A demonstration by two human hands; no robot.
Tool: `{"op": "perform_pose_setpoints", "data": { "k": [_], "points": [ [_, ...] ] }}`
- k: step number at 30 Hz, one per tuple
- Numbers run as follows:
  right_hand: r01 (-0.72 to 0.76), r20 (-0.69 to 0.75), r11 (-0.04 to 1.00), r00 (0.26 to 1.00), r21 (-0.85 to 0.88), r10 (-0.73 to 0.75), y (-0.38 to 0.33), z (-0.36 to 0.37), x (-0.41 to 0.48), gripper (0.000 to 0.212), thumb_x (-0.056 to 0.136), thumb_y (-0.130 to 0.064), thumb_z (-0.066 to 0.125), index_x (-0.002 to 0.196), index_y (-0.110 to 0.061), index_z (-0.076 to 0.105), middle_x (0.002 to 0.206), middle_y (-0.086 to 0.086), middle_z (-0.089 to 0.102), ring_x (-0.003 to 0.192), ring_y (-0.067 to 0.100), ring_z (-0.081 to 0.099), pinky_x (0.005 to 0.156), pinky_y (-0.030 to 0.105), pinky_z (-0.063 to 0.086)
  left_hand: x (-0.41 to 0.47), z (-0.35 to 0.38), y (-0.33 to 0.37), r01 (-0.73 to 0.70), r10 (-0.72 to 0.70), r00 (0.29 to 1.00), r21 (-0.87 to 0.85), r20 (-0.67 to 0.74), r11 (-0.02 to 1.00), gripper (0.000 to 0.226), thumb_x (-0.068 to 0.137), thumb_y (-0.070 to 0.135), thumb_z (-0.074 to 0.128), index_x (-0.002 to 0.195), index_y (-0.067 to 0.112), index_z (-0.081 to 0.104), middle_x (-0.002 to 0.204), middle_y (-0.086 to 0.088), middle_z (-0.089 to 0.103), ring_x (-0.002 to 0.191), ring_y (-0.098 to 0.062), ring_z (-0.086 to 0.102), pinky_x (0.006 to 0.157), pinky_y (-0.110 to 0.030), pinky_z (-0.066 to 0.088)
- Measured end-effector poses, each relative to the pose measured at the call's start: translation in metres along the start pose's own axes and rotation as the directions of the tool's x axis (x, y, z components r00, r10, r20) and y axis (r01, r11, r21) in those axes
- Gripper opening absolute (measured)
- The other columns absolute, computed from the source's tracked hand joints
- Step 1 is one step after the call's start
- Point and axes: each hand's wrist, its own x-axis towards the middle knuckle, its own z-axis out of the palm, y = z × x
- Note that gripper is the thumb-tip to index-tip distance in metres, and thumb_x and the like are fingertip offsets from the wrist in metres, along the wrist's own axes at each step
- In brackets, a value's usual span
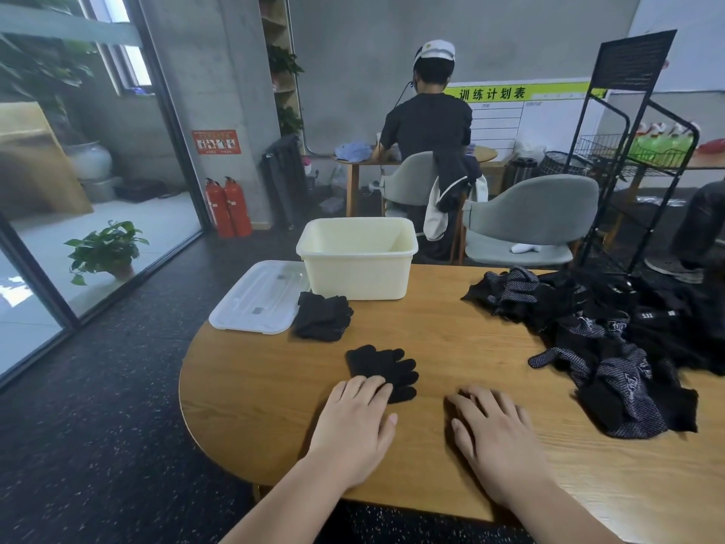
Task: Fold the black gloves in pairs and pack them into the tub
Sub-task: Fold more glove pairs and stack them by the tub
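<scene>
A folded black glove pair (pixel 382 367) lies on the wooden table (pixel 451 339) near the front. My left hand (pixel 355 420) lies flat, its fingertips resting on the near edge of that pair. My right hand (pixel 496 429) lies flat on the bare tabletop, apart from any glove. A second stack of folded black gloves (pixel 322 316) sits beside the cream plastic tub (pixel 357 257), which stands open at the table's far side. A loose heap of black dotted gloves (pixel 612 339) covers the right of the table.
The tub's clear lid (pixel 257 298) lies flat left of the tub at the table's edge. Behind the table stand grey chairs (pixel 529 221), a black wire rack (pixel 627 159), and a person (pixel 427 123) seated with their back to me.
</scene>
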Motion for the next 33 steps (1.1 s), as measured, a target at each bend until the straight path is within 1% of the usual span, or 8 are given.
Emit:
{"op": "perform_pose_setpoints", "data": {
  "k": [4,9,12,19,25,28,30,33],
  "points": [
    [-0.01,-0.011,1.0,1.0,0.014,0.01,0.001,0.001,0.001,0.052,0.104,-0.061,0.02,0.148,-0.047,0.043,0.15,-0.022,0.038,0.134,0.011,0.036,0.107,0.033,0.038,0.021,-0.001,-0.001,0.047,-0.047,0.999,-0.024,0.01,0.999,0.065,0.111,0.054,0.021,0.167,0.022,0.022,0.169,0.004,0.027,0.156,-0.018,0.02,0.132,-0.038,0.011],
    [-0.009,-0.015,1.0,1.0,0.025,0.009,0.0,-0.001,0.002,0.048,0.104,-0.062,0.021,0.146,-0.05,0.041,0.149,-0.025,0.035,0.135,0.009,0.033,0.108,0.033,0.036,0.057,-0.002,-0.006,0.146,-0.15,0.984,0.042,0.1,0.988,0.074,0.109,0.061,0.014,0.169,0.017,0.013,0.176,-0.003,0.014,0.163,-0.025,0.004,0.133,-0.046,0.004],
    [-0.01,-0.021,0.999,1.0,0.045,0.011,0.0,-0.001,0.002,0.047,0.104,-0.063,0.024,0.145,-0.05,0.042,0.149,-0.025,0.035,0.136,0.009,0.032,0.108,0.033,0.036,0.077,-0.003,-0.007,0.19,-0.195,0.972,0.043,0.129,0.981,0.077,0.108,0.064,0.012,0.17,0.019,0.009,0.177,-0.002,0.011,0.164,-0.024,0.003,0.133,-0.047,0.003],
    [0.0,-0.042,0.997,0.999,0.077,0.004,0.002,0.002,0.001,0.045,0.104,-0.062,0.026,0.142,-0.048,0.046,0.147,-0.024,0.038,0.134,0.01,0.036,0.105,0.034,0.038,0.11,-0.006,-0.018,0.138,-0.146,0.965,0.049,0.217,0.989,0.081,0.108,0.067,0.015,0.17,0.017,0.003,0.178,-0.004,0.004,0.164,-0.024,0.001,0.133,-0.046,0.006],
    [0.005,-0.036,0.997,0.999,0.083,-0.002,0.001,-0.003,0.001,0.048,0.105,-0.061,0.022,0.145,-0.048,0.044,0.149,-0.024,0.035,0.136,0.009,0.032,0.107,0.032,0.033,0.123,-0.007,-0.024,0.15,-0.168,0.954,0.089,0.246,0.985,0.079,0.109,0.065,0.015,0.17,0.017,0.001,0.178,-0.005,-0.001,0.164,-0.026,-0.004,0.133,-0.048,0.006],
    [0.009,-0.049,0.995,0.999,0.102,-0.004,0.0,-0.004,0.001,0.049,0.105,-0.06,0.022,0.146,-0.046,0.046,0.149,-0.024,0.036,0.136,0.009,0.033,0.107,0.032,0.034,0.118,-0.005,-0.014,0.15,-0.163,0.963,0.079,0.213,0.986,0.079,0.108,0.066,0.013,0.17,0.018,-0.001,0.178,-0.006,-0.009,0.163,-0.027,-0.014,0.133,-0.047,0.001],
    [0.004,-0.073,0.991,0.997,0.131,0.006,0.001,-0.002,0.001,0.047,0.106,-0.057,0.026,0.144,-0.042,0.051,0.147,-0.023,0.042,0.133,0.01,0.038,0.105,0.032,0.037,0.109,0.001,-0.004,0.122,-0.13,0.976,0.056,0.174,0.991,0.077,0.109,0.065,0.013,0.17,0.02,-0.003,0.177,-0.005,-0.013,0.162,-0.026,-0.019,0.133,-0.046,-0.001],
    [-0.021,-0.14,0.982,0.989,0.188,0.048,0.005,0.003,0.002,0.04,0.107,-0.046,0.037,0.138,-0.032,0.058,0.141,-0.015,0.051,0.127,0.013,0.045,0.104,0.034,0.044,0.092,0.011,0.017,0.058,-0.054,0.989,-0.028,0.138,0.998,0.074,0.109,0.064,0.014,0.17,0.024,0.001,0.177,-0.001,-0.014,0.161,-0.021,-0.021,0.133,-0.044,0.0]
  ]
}}
